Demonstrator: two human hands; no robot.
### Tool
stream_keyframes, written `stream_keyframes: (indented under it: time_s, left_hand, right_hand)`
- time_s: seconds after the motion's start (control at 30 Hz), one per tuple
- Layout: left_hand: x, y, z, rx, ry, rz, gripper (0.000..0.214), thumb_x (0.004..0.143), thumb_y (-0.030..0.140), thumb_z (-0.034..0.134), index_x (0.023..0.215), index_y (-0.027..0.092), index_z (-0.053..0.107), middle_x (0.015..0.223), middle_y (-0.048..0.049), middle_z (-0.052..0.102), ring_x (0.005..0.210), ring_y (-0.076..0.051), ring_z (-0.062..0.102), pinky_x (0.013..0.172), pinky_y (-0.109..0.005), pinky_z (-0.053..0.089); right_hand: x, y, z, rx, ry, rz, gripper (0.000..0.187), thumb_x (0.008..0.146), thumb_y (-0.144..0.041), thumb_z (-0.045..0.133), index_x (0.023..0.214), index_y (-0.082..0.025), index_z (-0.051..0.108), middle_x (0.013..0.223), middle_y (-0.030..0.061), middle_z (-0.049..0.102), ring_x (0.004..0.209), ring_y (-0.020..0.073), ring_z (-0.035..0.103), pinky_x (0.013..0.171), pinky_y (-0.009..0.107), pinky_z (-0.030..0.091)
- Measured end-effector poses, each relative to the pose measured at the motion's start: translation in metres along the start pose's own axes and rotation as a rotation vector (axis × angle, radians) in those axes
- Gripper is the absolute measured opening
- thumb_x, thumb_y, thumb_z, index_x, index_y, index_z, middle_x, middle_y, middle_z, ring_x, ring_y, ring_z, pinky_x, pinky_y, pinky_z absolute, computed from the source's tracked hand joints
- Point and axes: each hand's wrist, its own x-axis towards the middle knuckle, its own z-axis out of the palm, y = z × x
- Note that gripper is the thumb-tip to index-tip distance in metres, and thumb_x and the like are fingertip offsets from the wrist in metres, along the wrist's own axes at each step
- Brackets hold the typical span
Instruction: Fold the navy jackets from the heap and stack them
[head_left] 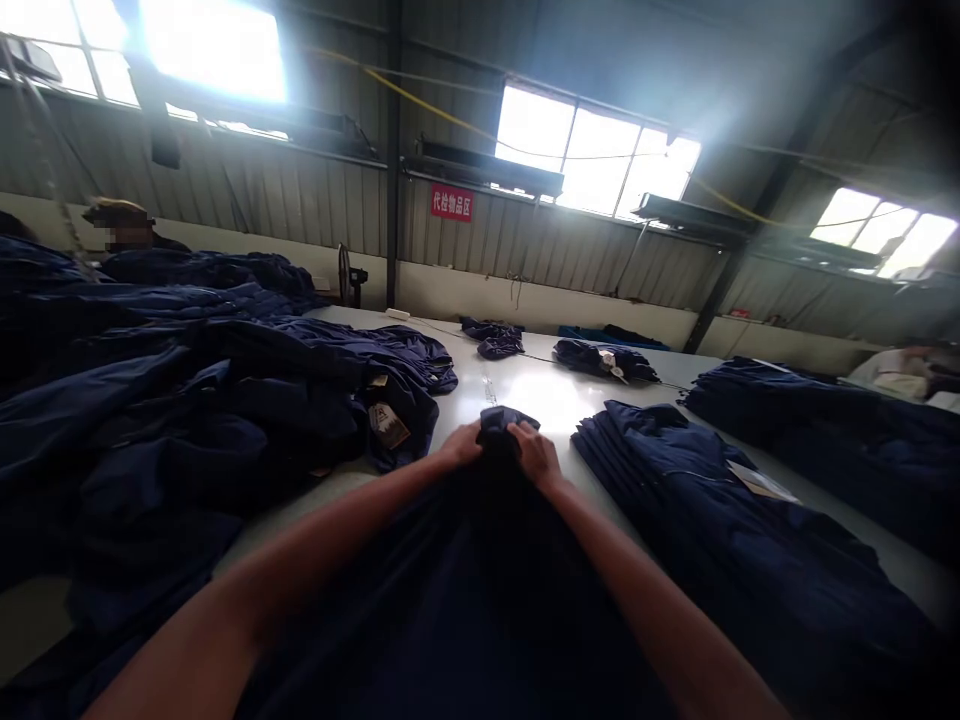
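A dark navy garment (465,590) stretches from the bottom of the head view up to both hands, its far end bunched between them. My left hand (463,443) is closed on the left side of that end. On the right side, my right hand (535,452) grips the same cloth with bent fingers. Whether the garment is a jacket or another piece I cannot tell. Just right of it lies a neat stack of folded navy garments (675,470), with a paper tag (763,482) on top.
A loose heap of navy garments (285,370) covers the left side, a printed tag (388,425) showing on it. More folded garments (840,420) lie far right. Small bundles (604,360) rest toward the back of the white table (480,385). A black fan (349,277) stands behind. Another person (124,225) is at far left.
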Motion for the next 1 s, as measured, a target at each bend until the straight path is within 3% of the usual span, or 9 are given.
stream_keyframes:
  time_s: [0.2, 0.3, 0.4, 0.57, 0.7, 0.8, 0.87, 0.93, 1.0]
  left_hand:
    - [0.088, -0.006, -0.057, 0.147, 0.22, -0.128, 0.071, 0.096, 0.024, 0.059, 0.162, 0.02, 0.034, 0.143, -0.0163, 0.065, 0.135, -0.034, 0.059, 0.114, -0.044, 0.042]
    - [0.099, -0.019, -0.057, 0.193, 0.184, -0.223, 0.08, 0.097, 0.027, 0.059, 0.163, 0.002, 0.021, 0.153, -0.0302, 0.052, 0.141, -0.036, 0.053, 0.115, -0.043, 0.041]
    - [0.08, -0.033, -0.041, 0.23, 0.066, -0.302, 0.082, 0.091, 0.028, 0.067, 0.155, -0.008, 0.032, 0.146, -0.0391, 0.052, 0.138, -0.042, 0.054, 0.112, -0.05, 0.042]
    - [-0.005, -0.03, -0.04, 0.221, -0.131, -0.16, 0.047, 0.087, 0.023, 0.068, 0.133, 0.013, 0.065, 0.14, -0.0202, 0.064, 0.136, -0.034, 0.056, 0.117, -0.044, 0.039]
    - [-0.128, -0.005, -0.074, 0.251, -0.241, 0.169, 0.027, 0.103, 0.038, 0.052, 0.115, 0.025, 0.073, 0.122, -0.0077, 0.07, 0.116, -0.024, 0.065, 0.108, -0.037, 0.047]
    - [-0.231, 0.005, -0.091, 0.396, -0.267, 0.115, 0.034, 0.098, 0.057, 0.061, 0.116, 0.03, 0.072, 0.115, -0.0061, 0.071, 0.101, -0.026, 0.068, 0.094, -0.039, 0.053]
    - [-0.285, 0.001, -0.091, 0.489, -0.22, 0.068, 0.051, 0.088, 0.061, 0.072, 0.131, 0.033, 0.068, 0.13, -0.0081, 0.068, 0.116, -0.032, 0.066, 0.1, -0.046, 0.051]
    - [-0.316, -0.009, -0.083, 0.536, -0.173, 0.039, 0.055, 0.09, 0.053, 0.071, 0.14, 0.034, 0.063, 0.142, -0.0092, 0.064, 0.129, -0.035, 0.061, 0.108, -0.05, 0.047]
    - [-0.324, -0.018, -0.075, 0.555, -0.152, 0.021, 0.039, 0.099, 0.038, 0.057, 0.135, 0.03, 0.066, 0.138, -0.0104, 0.067, 0.126, -0.032, 0.063, 0.108, -0.048, 0.047]
  right_hand:
    - [0.094, 0.002, -0.044, -0.2, 0.323, 0.006, 0.047, 0.106, -0.024, 0.043, 0.151, -0.027, 0.052, 0.14, 0.0139, 0.059, 0.119, 0.0292, 0.059, 0.098, 0.039, 0.048]
    - [0.122, 0.004, -0.036, -0.208, 0.135, 0.146, 0.066, 0.103, -0.029, 0.052, 0.165, -0.026, 0.03, 0.156, 0.0187, 0.046, 0.134, 0.0346, 0.052, 0.107, 0.048, 0.044]
    - [0.119, 0.003, -0.014, -0.155, -0.127, 0.247, 0.074, 0.103, -0.037, 0.054, 0.168, -0.023, 0.021, 0.165, 0.0233, 0.033, 0.144, 0.0387, 0.045, 0.11, 0.057, 0.041]
    - [0.047, -0.005, -0.002, -0.136, -0.274, 0.077, 0.051, 0.1, -0.035, 0.064, 0.149, -0.028, 0.055, 0.163, 0.0123, 0.044, 0.143, 0.0326, 0.049, 0.112, 0.046, 0.042]
    - [-0.071, -0.014, -0.023, -0.082, -0.176, -0.134, 0.033, 0.105, -0.04, 0.055, 0.133, -0.026, 0.067, 0.134, 0.0097, 0.066, 0.115, 0.0252, 0.066, 0.101, 0.037, 0.048]
    - [-0.168, -0.015, -0.035, -0.05, -0.219, -0.249, 0.032, 0.104, -0.05, 0.057, 0.122, -0.028, 0.071, 0.117, 0.0091, 0.071, 0.102, 0.0271, 0.068, 0.094, 0.042, 0.051]
    - [-0.216, -0.013, -0.033, -0.039, -0.269, -0.285, 0.038, 0.099, -0.047, 0.065, 0.133, -0.03, 0.067, 0.131, 0.011, 0.068, 0.113, 0.0305, 0.066, 0.096, 0.044, 0.052]
    - [-0.242, -0.01, -0.024, -0.036, -0.278, -0.291, 0.045, 0.097, -0.035, 0.067, 0.142, -0.031, 0.062, 0.142, 0.0117, 0.063, 0.125, 0.0318, 0.062, 0.103, 0.046, 0.05]
    - [-0.247, -0.01, -0.016, -0.066, -0.276, -0.277, 0.039, 0.1, -0.023, 0.059, 0.138, -0.027, 0.064, 0.136, 0.0116, 0.067, 0.122, 0.0293, 0.064, 0.103, 0.044, 0.049]
